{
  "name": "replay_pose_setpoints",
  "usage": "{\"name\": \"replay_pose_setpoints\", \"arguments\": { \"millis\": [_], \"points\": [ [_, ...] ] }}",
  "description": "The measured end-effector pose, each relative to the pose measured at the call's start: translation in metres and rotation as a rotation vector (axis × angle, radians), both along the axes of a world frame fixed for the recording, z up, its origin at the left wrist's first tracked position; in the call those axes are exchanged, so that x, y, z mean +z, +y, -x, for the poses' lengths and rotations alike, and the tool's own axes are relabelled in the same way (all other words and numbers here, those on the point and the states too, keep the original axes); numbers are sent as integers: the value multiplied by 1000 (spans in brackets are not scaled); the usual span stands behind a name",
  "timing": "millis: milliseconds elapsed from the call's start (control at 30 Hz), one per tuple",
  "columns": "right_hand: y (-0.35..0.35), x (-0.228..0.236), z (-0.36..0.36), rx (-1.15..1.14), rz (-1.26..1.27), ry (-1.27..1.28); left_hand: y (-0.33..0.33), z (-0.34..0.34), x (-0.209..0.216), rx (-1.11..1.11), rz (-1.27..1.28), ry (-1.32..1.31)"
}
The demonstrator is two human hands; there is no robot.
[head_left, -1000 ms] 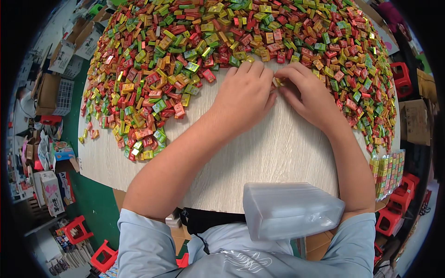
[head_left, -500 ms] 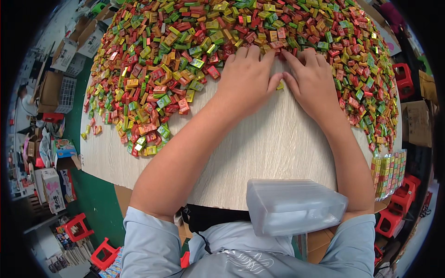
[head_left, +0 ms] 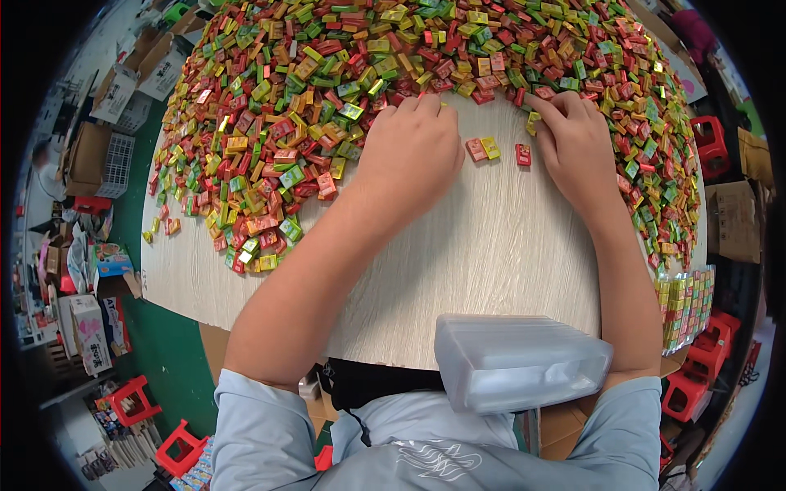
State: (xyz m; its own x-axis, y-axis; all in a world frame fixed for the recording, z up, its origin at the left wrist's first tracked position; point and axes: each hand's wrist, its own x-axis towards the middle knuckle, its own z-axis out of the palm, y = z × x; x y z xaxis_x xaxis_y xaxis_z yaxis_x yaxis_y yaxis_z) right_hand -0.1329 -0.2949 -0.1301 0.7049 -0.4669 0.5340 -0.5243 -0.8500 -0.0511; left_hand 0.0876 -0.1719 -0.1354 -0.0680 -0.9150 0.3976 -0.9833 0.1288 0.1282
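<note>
A broad heap of small shiny rectangular packets (head_left: 319, 106) in red, yellow, green and orange covers the far part of the pale wood-grain table (head_left: 467, 254). My left hand (head_left: 413, 151) is at the heap's near edge, fingers curled together; its fingertips are hidden, so what they hold cannot be made out. My right hand (head_left: 577, 151) rests at the edge further right, thumb and index finger apart, a yellow packet (head_left: 533, 123) beside them. Between my hands lie a red packet (head_left: 476, 150) touching a yellow packet (head_left: 490, 147), and a separate red packet (head_left: 524, 155).
A stack of clear plastic trays (head_left: 524, 360) stands at the table's near edge, by my right forearm. Filled clear packs (head_left: 686, 307) sit at the right edge. Red stools (head_left: 182, 448) and cardboard boxes (head_left: 88, 159) stand around on the green floor (head_left: 168, 344).
My hands have moved apart, the left leftward and nearer, the right to the right. Three packets now lie on the bare wood between them.
</note>
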Motion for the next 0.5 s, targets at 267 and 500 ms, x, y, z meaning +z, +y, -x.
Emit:
{"name": "replay_pose_setpoints", "arguments": {
  "millis": [267,500],
  "points": [
    [3,-1,-3,9,11,75,-1,1,5,-68,-163,177],
    [7,7,7,105,-174,96,-1,-1,-1,-78,3,228]
  ]
}}
